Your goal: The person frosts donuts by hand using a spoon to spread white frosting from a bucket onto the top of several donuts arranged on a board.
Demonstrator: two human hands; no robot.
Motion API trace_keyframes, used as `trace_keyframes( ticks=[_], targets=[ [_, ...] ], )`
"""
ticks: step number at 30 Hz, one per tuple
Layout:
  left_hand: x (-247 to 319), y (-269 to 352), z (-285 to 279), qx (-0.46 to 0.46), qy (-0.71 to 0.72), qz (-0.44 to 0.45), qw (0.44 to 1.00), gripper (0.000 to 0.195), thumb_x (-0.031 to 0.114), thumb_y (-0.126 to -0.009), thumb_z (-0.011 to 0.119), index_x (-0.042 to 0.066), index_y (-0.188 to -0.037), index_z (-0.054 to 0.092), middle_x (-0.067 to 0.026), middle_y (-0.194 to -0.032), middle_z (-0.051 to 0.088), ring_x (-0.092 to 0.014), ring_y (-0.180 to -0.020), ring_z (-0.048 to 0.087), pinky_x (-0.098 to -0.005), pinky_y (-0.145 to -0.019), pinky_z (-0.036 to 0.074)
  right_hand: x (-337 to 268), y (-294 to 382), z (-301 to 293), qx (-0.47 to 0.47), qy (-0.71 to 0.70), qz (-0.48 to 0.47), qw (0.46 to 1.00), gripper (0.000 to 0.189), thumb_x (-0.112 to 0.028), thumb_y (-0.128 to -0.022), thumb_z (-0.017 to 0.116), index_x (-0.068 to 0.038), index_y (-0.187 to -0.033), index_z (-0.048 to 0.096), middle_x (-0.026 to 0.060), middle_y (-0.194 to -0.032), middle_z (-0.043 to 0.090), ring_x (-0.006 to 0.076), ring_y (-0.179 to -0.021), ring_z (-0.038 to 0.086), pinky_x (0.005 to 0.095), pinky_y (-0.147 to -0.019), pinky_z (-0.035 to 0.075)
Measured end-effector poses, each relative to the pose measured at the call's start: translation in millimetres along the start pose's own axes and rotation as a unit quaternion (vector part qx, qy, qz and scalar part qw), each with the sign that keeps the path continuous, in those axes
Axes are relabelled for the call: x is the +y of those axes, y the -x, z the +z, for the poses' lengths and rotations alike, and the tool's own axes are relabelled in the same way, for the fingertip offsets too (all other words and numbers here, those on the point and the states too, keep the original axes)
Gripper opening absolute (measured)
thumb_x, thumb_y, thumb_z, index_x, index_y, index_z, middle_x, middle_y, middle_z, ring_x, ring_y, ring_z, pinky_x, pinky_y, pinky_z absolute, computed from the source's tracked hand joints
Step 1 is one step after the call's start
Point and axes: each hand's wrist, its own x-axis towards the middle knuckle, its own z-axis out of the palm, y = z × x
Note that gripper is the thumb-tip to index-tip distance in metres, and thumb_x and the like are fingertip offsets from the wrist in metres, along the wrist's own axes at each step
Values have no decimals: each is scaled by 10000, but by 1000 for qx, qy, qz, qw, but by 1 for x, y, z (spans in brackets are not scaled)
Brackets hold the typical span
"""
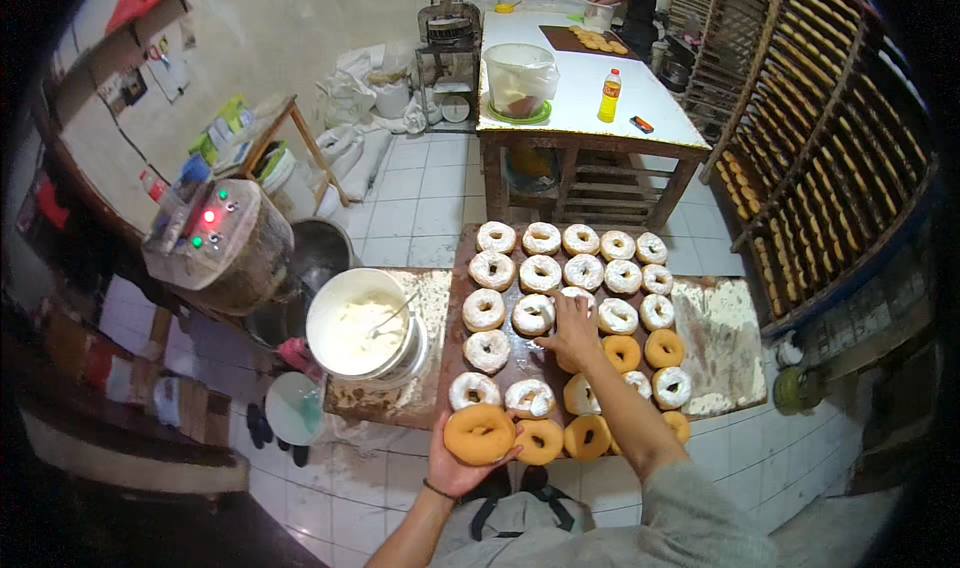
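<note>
In my left hand [450,467] lies a plain golden ring doughnut [480,434], resting on the palm and fingers near the tray's front edge. My right hand [576,335] reaches over the dark tray [517,358], thumb and fingers spread at the right side of a white-coated doughnut [533,314]. Whether it grips that doughnut is unclear. Its fingers partly hide another coated doughnut [578,295] behind. Rows of white-topped doughnuts fill the far part of the tray. Several plain ones, including a golden doughnut [538,440], lie along the near edge; my right forearm covers some.
Left of the tray stands a white bucket [337,320] of pale cream with a spoon [394,317]. A machine with lit buttons [217,245] is farther left. Ahead, a white-topped table [577,80] bears a bottle [610,97]; a person [639,13] works there. Racks of baked goods [825,163] line the right.
</note>
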Motion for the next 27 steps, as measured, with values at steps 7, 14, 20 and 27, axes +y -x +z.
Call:
trace_keyframes(
  ticks=[7,14,20,27],
  targets=[
    [-12,44,-16,58,-64,70,994,810,675,-987,311,60,-1509,373,-236,-1542,379,-479,-1413,374,-613,-1150,337,10,-29,9,-75,68,3,995,1116,-383,-619,893,-213,-1544,291,112,-1367,584,355,-1299,466,606,-1068,347],
    [-11,7,-19,63,-64,159,983,713,598,-1009,363,25,-1416,481,-183,-1418,541,-378,-1302,533,-503,-1070,460,11,4,-16,-42,-262,16,964,1144,-332,-598,904,-123,-1516,252,270,-1300,534,396,-1221,495,508,-1072,389],
    [-35,-24,4,33,-139,201,969,521,452,-1054,383,63,-1384,488,-123,-1320,581,-284,-1222,583,-461,-1070,470,-12,95,-116,-102,-460,-32,881,1107,-132,-698,787,-188,-1558,92,208,-1278,461,294,-1128,544,427,-952,507],
    [-82,-34,46,23,-150,169,974,475,406,-1060,358,62,-1351,509,-112,-1293,603,-249,-1182,611,-439,-1031,491,-70,162,-148,-16,-336,-236,912,644,-262,-717,854,-62,-1246,547,144,-1173,560,307,-1079,579,397,-964,474]
  ],
)
